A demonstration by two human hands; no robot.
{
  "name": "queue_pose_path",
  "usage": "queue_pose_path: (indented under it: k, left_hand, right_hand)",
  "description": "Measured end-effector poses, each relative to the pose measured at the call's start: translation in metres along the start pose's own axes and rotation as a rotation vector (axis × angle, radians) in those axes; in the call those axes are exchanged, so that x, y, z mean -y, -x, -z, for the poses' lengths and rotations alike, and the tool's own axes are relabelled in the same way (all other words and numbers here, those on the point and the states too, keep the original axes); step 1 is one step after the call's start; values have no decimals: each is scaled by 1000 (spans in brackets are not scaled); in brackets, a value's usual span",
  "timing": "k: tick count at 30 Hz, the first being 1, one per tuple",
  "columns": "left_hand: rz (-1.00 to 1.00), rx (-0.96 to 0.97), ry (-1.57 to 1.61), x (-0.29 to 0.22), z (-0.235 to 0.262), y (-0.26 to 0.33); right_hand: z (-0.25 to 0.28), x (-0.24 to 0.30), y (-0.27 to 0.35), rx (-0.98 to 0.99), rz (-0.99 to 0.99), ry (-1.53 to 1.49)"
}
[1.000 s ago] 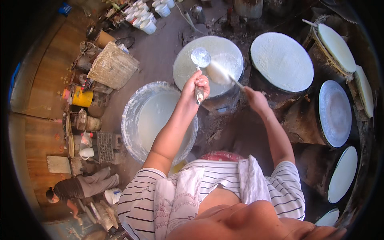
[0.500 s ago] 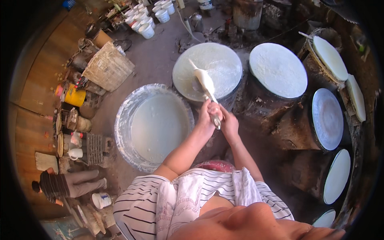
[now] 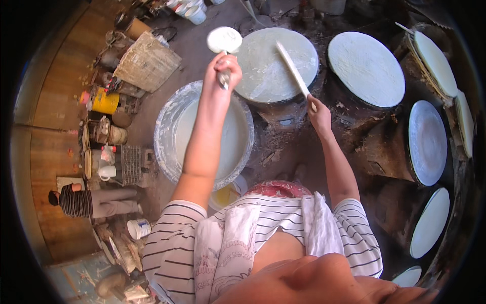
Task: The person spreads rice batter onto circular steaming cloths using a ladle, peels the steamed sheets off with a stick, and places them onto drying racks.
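My left hand [image 3: 224, 68] is closed around the handle of a ladle [image 3: 224, 39], whose round bowl is white with batter and sits level with the left edge of the nearest griddle. Closed too, my right hand [image 3: 319, 115] grips the end of a long, flat whitish stick [image 3: 291, 65]. That stick reaches out over the round griddle [image 3: 253, 76], which carries a whitish, streaky coating; whether the two touch I cannot tell. Beneath my left forearm stands a large tub [image 3: 161, 124] of thin white batter.
More round griddles on drum-like stoves curve along the right, including a white-covered one [image 3: 367, 71] and a greyish one [image 3: 428, 142]. A small bucket [image 3: 217, 201] with yellow liquid stands by my waist. At left are a woven basket [image 3: 147, 61] and another person [image 3: 76, 201].
My hands were together before the griddle, ladle and stick close to each other. Now the left has swung forward and left with the ladle, the right has moved right with the stick.
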State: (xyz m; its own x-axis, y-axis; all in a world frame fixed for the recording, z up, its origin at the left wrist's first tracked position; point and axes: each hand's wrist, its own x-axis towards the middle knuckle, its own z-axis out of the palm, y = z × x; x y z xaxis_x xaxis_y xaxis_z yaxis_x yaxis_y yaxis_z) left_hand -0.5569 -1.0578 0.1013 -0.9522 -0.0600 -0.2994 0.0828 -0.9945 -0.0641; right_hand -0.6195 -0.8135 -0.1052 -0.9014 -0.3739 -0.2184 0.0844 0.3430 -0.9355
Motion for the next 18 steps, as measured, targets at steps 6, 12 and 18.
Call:
queue_pose_path:
  k: [6, 12, 18]
  left_hand:
    - [-4, 455, -717, 126, 8, 55]
    - [1266, 285, 141, 307, -37, 1]
    - [1658, -54, 76, 575, 50, -98]
  right_hand:
    - [9, -80, 168, 64, 300, 373]
    - [234, -107, 268, -852, -142, -423]
    - [391, -201, 299, -1357, -88, -622]
